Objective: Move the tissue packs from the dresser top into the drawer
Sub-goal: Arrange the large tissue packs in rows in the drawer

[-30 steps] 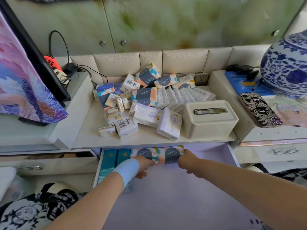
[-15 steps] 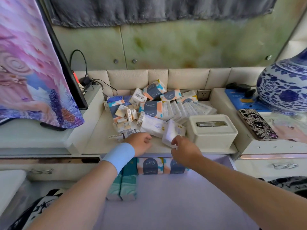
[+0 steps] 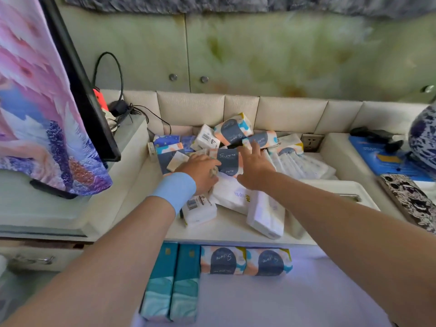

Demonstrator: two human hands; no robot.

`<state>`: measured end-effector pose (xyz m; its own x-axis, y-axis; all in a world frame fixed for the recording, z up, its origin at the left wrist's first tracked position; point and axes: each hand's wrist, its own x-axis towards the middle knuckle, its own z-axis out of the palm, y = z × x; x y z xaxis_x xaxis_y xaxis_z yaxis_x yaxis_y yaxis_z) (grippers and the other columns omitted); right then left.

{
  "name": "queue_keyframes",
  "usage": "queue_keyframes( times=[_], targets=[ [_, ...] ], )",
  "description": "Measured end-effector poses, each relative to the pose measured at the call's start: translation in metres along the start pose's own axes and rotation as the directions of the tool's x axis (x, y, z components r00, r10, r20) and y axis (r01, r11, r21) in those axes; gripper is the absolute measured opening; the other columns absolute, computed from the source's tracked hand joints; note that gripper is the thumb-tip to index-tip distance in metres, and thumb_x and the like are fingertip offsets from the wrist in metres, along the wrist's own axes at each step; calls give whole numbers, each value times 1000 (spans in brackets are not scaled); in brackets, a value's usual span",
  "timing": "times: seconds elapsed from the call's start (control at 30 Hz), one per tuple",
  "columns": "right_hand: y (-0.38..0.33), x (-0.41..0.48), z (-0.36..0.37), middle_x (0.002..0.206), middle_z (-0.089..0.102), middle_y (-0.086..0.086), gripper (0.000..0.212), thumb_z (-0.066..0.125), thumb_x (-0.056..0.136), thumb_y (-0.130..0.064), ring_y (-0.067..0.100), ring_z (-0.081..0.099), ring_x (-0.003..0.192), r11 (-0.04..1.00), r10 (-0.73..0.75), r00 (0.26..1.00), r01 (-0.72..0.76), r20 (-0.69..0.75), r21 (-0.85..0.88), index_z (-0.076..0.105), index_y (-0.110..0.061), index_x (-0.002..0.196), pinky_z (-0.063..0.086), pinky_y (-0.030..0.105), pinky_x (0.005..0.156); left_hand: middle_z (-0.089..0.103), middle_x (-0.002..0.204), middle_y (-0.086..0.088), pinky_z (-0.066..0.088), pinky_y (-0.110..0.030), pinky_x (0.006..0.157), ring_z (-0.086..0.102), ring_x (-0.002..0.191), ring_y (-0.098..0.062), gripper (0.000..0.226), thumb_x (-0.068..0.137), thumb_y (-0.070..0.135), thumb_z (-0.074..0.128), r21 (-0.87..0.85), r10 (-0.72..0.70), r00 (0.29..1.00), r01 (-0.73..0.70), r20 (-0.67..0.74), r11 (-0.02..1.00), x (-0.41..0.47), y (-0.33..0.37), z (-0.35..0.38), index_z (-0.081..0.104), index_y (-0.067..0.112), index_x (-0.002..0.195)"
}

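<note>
Tissue pack [image 3: 227, 162] between left hand [image 3: 200, 171] and right hand [image 3: 256, 166], fingers [image 3: 253, 148] at its sides

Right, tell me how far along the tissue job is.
Done: two teal packs and two patterned packs lie in the drawer. In hand: the left hand and right hand flank a navy-patterned pack on the dresser top; no grip shows yet. Left: the heap there, most of the job.

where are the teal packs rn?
Head view, lower centre: teal packs lie side by side in the open drawer, left of two navy-and-peach packs.
</note>
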<state>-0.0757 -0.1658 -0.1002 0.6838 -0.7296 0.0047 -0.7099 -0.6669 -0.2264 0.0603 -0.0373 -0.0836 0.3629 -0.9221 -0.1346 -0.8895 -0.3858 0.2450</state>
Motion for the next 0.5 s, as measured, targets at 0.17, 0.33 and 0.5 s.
queue_keyframes(
  times=[0.17, 0.33, 0.5],
  targets=[
    [-1, 37, 8, 160, 16, 7, 98, 70, 84, -36, 33, 31, 139, 973, -59, 993, 80, 98, -219, 4, -26, 156, 39, 47, 108, 44, 147, -1, 38, -41, 106, 37, 136, -27, 45, 95, 42, 50, -7, -57, 997, 57, 46, 998, 23, -8, 4, 47, 37, 139],
    [-4, 43, 3, 137, 32, 13, 89, 72, 74, -48, 31, 37, 124, 938, -23, 1000, 19, -8, -346, 29, -15, 144, 45, 41, 94, 54, 138, -2, 44, -42, 101, 52, 121, -29, 42, 94, 46, 52, -201, -153, 988, 146, -20, 969, 33, -1, -2, 52, 32, 134],
    [-1, 29, -13, 127, 33, 10, 91, 76, 67, -60, 29, 40, 117, 981, 166, 967, -141, -193, 136, 37, -13, 135, 46, 40, 95, 52, 136, 0, 40, -44, 104, 50, 123, -28, 70, 80, 66, 53, -494, -285, 959, 248, 1, 833, 32, 11, -5, 42, 28, 138]
  ],
)
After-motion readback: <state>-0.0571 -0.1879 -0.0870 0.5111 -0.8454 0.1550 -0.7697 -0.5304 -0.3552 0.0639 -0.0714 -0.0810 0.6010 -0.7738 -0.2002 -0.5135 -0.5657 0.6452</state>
